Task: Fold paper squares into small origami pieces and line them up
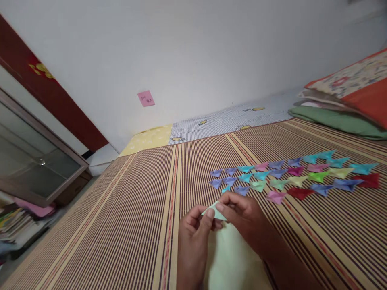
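Observation:
A small pale green folded paper [218,214] is pinched between both hands, low in the middle of the view. My left hand [195,229] grips its left side, the thumb lying on top. On the right side, my right hand [242,213] holds it between thumb and bent fingers. Just beyond the hands, rows of folded paper pieces [258,185] in blue, turquoise, pink, red, green and yellow lie on the striped mat [145,225]. Below the hands is a blurred pale green surface [236,257]; I cannot make out what it is.
A patterned sheet [205,125] runs along the wall behind the mat. Folded bedding [341,119] is piled at the right. A glass-door cabinet [39,153] and a stack of books [18,225] stand at the left. A pink note [146,98] sticks to the wall.

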Motion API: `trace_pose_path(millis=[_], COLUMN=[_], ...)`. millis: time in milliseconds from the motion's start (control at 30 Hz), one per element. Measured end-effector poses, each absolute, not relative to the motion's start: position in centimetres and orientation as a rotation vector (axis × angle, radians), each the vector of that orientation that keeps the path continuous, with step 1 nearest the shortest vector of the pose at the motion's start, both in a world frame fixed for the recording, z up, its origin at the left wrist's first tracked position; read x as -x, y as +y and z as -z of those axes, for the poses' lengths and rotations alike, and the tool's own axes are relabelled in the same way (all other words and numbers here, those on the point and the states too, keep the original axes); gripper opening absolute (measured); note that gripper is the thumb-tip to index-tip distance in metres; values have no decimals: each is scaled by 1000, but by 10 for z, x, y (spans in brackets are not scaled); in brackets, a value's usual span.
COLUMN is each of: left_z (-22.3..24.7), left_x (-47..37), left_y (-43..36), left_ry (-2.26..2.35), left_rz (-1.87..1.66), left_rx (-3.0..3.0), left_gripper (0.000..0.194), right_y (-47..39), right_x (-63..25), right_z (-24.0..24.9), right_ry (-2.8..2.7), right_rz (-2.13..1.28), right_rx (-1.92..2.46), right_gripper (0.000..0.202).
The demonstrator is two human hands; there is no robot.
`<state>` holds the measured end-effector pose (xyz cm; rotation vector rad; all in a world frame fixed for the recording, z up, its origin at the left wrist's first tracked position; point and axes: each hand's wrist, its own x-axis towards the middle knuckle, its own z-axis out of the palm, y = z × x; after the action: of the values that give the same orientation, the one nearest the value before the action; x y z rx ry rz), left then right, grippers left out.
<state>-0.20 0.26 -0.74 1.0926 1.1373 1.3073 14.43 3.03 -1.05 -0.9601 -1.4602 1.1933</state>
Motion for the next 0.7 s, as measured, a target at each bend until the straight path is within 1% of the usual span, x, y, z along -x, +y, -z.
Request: trace_pose_path(millis=[200, 367, 467, 500, 533, 633, 700], left_z=[13, 10, 9, 9, 8, 8, 8], left_x=[2, 0, 0, -1, -1, -3, -5], left_y=[7, 8, 10, 10, 11, 12, 12], left_ry=[957, 785, 738, 721, 706, 672, 667], left_rz=[-1434, -1477, -1515, -1514, -1504, -1481, -1482], left_rx=[-833, -476, -340, -315, -302, -303, -311], left_gripper=[32, 29, 26, 25, 24, 19, 18], right_y=[33, 33, 30, 29, 27, 24, 23], right_x=[-148, -151, -149, -149, -148, -145, -144], right_z=[13, 15, 14, 13, 12, 8, 6], right_ry=[-1390, -1412, -1419, -1428, -1448, -1546, -1606], right_rz=[-1240, -1279, -1267, -1240, -1192, -947, -800], right_rx=[919, 902, 869, 869, 874, 890, 872], right_gripper=[36, 29, 21, 18, 19, 37, 36])
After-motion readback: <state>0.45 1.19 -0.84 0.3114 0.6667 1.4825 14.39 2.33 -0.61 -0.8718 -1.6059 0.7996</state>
